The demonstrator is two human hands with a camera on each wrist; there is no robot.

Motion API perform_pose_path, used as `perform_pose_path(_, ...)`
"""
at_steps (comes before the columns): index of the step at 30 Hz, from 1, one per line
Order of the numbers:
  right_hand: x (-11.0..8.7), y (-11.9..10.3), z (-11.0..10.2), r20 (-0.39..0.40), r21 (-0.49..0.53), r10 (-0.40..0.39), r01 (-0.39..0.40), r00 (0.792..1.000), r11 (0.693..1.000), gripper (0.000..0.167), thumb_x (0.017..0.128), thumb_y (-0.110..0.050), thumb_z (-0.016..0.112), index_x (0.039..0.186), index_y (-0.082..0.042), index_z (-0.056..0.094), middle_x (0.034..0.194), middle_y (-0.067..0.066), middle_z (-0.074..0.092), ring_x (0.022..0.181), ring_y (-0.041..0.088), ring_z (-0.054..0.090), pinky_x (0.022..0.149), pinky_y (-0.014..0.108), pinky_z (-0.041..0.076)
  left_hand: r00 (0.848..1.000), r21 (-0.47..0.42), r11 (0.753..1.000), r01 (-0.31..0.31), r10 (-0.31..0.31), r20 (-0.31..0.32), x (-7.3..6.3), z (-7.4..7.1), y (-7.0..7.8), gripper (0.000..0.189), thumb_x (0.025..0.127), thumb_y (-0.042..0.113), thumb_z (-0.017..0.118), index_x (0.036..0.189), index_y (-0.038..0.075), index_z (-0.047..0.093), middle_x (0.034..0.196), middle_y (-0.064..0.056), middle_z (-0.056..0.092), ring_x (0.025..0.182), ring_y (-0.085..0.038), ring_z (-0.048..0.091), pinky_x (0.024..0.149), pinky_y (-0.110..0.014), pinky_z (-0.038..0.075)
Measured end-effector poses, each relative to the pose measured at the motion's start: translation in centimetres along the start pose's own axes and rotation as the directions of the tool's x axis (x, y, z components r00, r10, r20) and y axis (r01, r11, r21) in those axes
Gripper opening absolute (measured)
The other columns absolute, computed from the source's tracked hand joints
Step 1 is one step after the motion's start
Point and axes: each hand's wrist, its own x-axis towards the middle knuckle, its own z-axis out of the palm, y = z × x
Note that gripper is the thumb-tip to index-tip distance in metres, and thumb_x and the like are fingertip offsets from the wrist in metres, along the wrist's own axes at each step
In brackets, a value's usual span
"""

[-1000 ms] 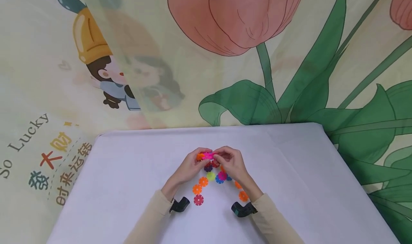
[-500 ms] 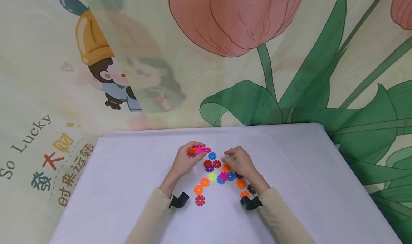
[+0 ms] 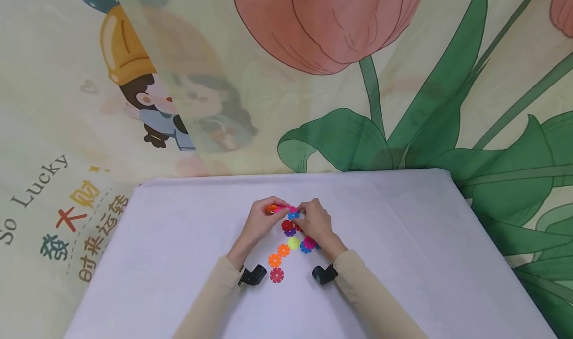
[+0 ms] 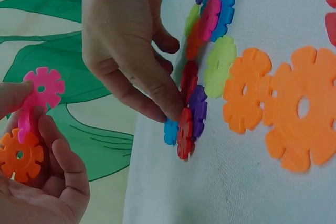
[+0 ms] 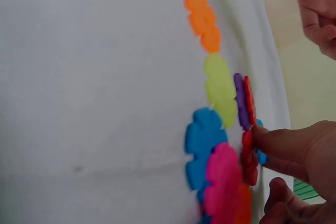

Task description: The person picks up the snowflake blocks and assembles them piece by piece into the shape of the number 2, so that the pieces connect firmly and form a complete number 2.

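My left hand [image 3: 264,218] curls round a pink disc [image 4: 53,88] and an orange disc [image 4: 32,156]; my right hand [image 3: 316,222] pinches the blue disc [image 3: 293,215], probably to steady it.

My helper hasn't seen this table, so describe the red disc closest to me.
On the white table, two orange discs lead toward you. Next comes the red disc, beside your left wrist's black camera; the other visible reds are up by your right hand.

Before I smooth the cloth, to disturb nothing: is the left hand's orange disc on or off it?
Off: the left hand holds the orange disc raised, against the leafy backdrop.
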Motion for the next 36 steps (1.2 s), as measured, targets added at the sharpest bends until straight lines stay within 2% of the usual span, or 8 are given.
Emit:
perform_pose_path(5, 0.0, -0.1, -0.5, -0.045, 0.231, -0.018, 0.028, 0.999, 0.973, 0.023, 0.084, -0.017, 0.079, 0.096, -0.003, 0.067, 0.08, 0.004, 0.06, 0.069, 0.017, 0.056, 0.063, 0.027, 0.052, 0.998, -0.002, 1.0, 0.017, -0.017, -0.06, 0.3, 0.1, -0.6, 0.016, 0.091, 0.008, 0.07, 0.103, -0.002, 0.071, 0.102, -0.014, 0.069, 0.098, -0.024, 0.061, 0.08, -0.028, 0.052)
perform_pose_path(7, -0.3, 0.3, -0.9, -0.025, 0.436, 0.001, 0.01, 1.0, 0.9, 0.019, 0.087, -0.015, 0.076, 0.099, -0.002, 0.067, 0.077, 0.007, 0.065, 0.069, 0.019, 0.063, 0.064, 0.025, 0.053, 0.996, -0.002, 1.0, 0.02, -0.02, -0.087, 0.2, 0.2, -0.6, 0.016, 0.091, 0.007, 0.07, 0.104, -0.003, 0.071, 0.103, -0.014, 0.069, 0.1, -0.026, 0.061, 0.081, -0.027, 0.052)
perform_pose_path(11, -1.1, 0.9, -2.1, 0.058, 0.73, 0.069, -0.089, 0.996, 0.677, 0.024, 0.09, -0.015, 0.073, 0.11, -0.002, 0.069, 0.082, 0.013, 0.072, 0.079, 0.027, 0.071, 0.07, 0.024, 0.057, 0.993, -0.006, 0.999, 0.034, -0.035, -0.114, -0.1, 0.0, 0.2, 0.016, 0.092, 0.007, 0.068, 0.104, -0.005, 0.069, 0.103, -0.016, 0.069, 0.101, -0.027, 0.061, 0.081, -0.026, 0.052)
perform_pose_path(12, -1.4, 0.9, -2.5, 0.073, 0.762, 0.073, -0.103, 0.995, 0.639, 0.025, 0.091, -0.014, 0.072, 0.113, -0.002, 0.069, 0.084, 0.013, 0.072, 0.083, 0.028, 0.072, 0.071, 0.025, 0.057, 0.992, -0.006, 0.999, 0.039, -0.04, -0.116, -0.2, -0.1, 0.4, 0.017, 0.092, 0.007, 0.068, 0.104, -0.005, 0.069, 0.103, -0.016, 0.069, 0.1, -0.026, 0.061, 0.08, -0.025, 0.052)
perform_pose_path(14, -1.7, 0.8, -2.9, 0.087, 0.787, 0.073, -0.114, 0.994, 0.607, 0.026, 0.092, -0.015, 0.071, 0.115, -0.003, 0.068, 0.086, 0.012, 0.073, 0.085, 0.031, 0.071, 0.072, 0.025, 0.057, 0.991, -0.003, 0.998, 0.055, -0.055, -0.121, -0.3, -0.1, 0.7, 0.017, 0.093, 0.007, 0.067, 0.105, -0.005, 0.069, 0.103, -0.015, 0.069, 0.101, -0.025, 0.061, 0.081, -0.026, 0.053)
perform_pose_path(20, -2.2, 0.6, -3.4, 0.102, 0.813, 0.062, -0.12, 0.993, 0.57, 0.029, 0.093, -0.014, 0.07, 0.12, -0.004, 0.066, 0.086, 0.01, 0.073, 0.089, 0.035, 0.071, 0.073, 0.025, 0.057, 0.991, 0.0, 0.998, 0.063, -0.062, -0.122, -0.3, 0.0, 0.9, 0.017, 0.093, 0.008, 0.068, 0.105, -0.004, 0.069, 0.105, -0.015, 0.069, 0.103, -0.026, 0.061, 0.086, -0.035, 0.054)
perform_pose_path(30, -2.5, 0.6, -3.3, 0.087, 0.853, 0.019, -0.084, 0.996, 0.515, 0.026, 0.093, -0.011, 0.069, 0.117, -0.002, 0.066, 0.085, 0.01, 0.073, 0.076, 0.02, 0.07, 0.073, 0.025, 0.057, 0.993, 0.007, 0.999, 0.043, -0.042, -0.113, -0.3, 0.2, 1.0, 0.016, 0.092, 0.007, 0.068, 0.104, -0.004, 0.069, 0.105, -0.015, 0.069, 0.104, -0.026, 0.061, 0.086, -0.036, 0.055)
perform_pose_path(36, -2.7, 0.7, -3.7, 0.056, 0.84, -0.002, -0.046, 0.998, 0.541, 0.026, 0.093, -0.008, 0.067, 0.118, 0.001, 0.068, 0.085, 0.008, 0.071, 0.079, 0.024, 0.07, 0.074, 0.026, 0.057, 0.997, 0.033, 0.999, -0.003, 0.006, -0.073, -0.3, 0.1, 1.1, 0.016, 0.091, 0.007, 0.069, 0.103, -0.003, 0.072, 0.102, -0.015, 0.071, 0.1, -0.027, 0.063, 0.082, -0.032, 0.054)
